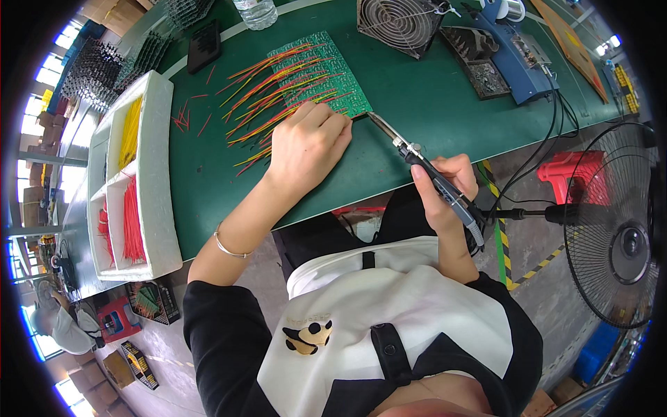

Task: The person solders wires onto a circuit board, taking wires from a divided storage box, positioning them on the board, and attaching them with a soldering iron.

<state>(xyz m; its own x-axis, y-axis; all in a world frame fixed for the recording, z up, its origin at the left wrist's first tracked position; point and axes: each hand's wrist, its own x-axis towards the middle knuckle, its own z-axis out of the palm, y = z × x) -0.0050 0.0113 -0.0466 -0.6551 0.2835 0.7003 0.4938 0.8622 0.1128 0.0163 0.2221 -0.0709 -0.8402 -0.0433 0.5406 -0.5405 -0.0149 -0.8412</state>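
While the right hand [445, 191] keeps a closed grip around the dark handle of a soldering iron [424, 170], held pen-like so its metal tip reaches the near corner of the green circuit board [333, 76], the left hand [306, 142] lies curled, knuckles up, on the board's near edge, seemingly pinning it to the green worktop [417, 118]. Red and yellow wire leads [278, 90] fan out leftward from the board. Further left, a white foam tray [156, 174] keeps spare wires sorted by colour.
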